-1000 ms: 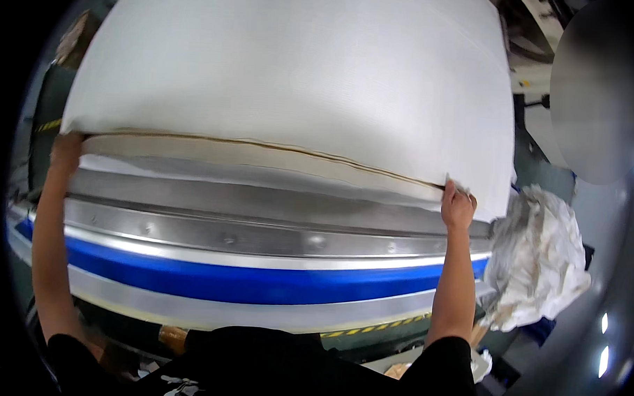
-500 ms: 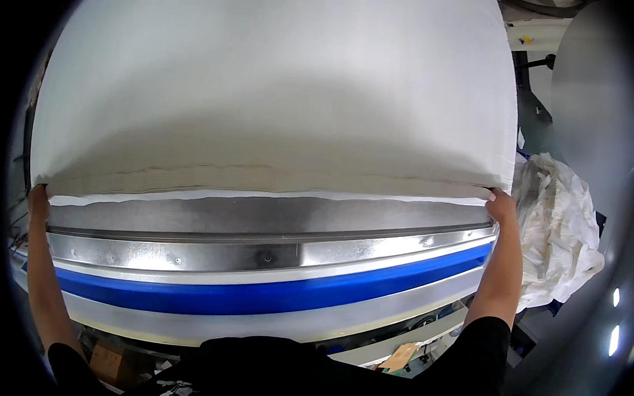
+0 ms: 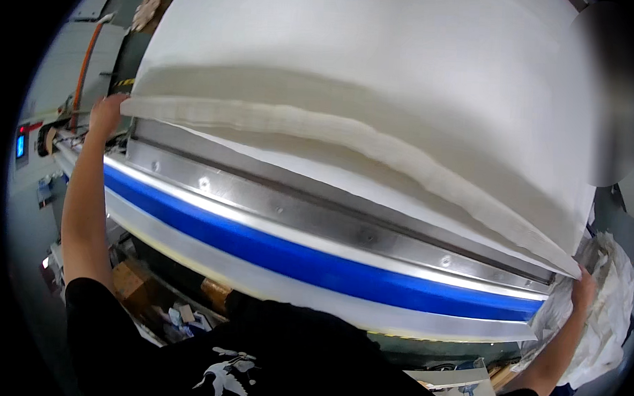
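A wide white fabric sheet [image 3: 399, 54] spreads away from me over a machine bed. Its near edge is raised in a long cream fold [image 3: 326, 126] that bows away from me in the middle. At the fold's left end, my left hand [image 3: 108, 114] grips the corner with closed fingers. My right hand [image 3: 583, 288] pinches the opposite end, nearer to me and low on the right. Under the fold a bare metal plate [image 3: 296, 208] with screw heads shows, bordered by a blue strip [image 3: 307, 265].
A crumpled heap of white cloth [image 3: 606, 313] hangs beside my right forearm. Below the machine's pale front rail [image 3: 369, 304] sit a cardboard box [image 3: 134, 282] and small clutter. On the left are an orange hose [image 3: 86, 75] and a small lit screen [image 3: 21, 144].
The view has turned, so the machine edge now slants down to the right. The sheet's near edge has been lifted and folded back into a raised strip; both hands keep their grip on its ends.
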Demonstrator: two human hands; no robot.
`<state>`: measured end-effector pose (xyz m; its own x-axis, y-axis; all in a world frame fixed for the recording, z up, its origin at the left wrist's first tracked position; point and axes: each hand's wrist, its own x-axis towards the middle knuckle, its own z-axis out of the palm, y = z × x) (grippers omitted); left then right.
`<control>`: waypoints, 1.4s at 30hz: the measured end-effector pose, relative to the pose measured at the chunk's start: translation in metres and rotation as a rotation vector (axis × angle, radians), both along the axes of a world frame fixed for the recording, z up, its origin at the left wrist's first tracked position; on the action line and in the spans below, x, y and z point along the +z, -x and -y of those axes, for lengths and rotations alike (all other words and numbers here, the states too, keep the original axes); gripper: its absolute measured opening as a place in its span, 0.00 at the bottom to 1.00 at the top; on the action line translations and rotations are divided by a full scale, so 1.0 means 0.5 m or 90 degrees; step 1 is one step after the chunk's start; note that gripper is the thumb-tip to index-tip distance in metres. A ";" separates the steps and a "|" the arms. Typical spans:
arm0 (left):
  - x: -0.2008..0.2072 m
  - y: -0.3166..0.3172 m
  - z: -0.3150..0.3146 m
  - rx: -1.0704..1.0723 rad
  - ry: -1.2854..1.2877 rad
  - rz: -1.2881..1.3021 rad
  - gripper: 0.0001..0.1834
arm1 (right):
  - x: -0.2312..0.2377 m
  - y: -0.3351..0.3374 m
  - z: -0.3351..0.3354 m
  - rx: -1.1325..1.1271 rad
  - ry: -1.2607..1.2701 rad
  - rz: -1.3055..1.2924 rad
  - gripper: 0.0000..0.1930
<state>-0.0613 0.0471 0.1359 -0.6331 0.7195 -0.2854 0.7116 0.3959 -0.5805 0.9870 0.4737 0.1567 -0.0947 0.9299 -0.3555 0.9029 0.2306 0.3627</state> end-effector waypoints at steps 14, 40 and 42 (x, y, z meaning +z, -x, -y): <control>-0.065 -0.072 0.383 -0.085 0.468 0.141 0.21 | -0.010 -0.078 0.274 0.116 0.253 0.195 0.15; -0.154 -0.008 0.467 0.151 -0.079 0.014 0.19 | -0.190 -0.074 0.351 0.047 0.499 0.249 0.21; -0.172 -0.044 0.410 0.158 -0.066 0.047 0.17 | -0.158 0.047 0.359 -0.015 0.539 0.138 0.31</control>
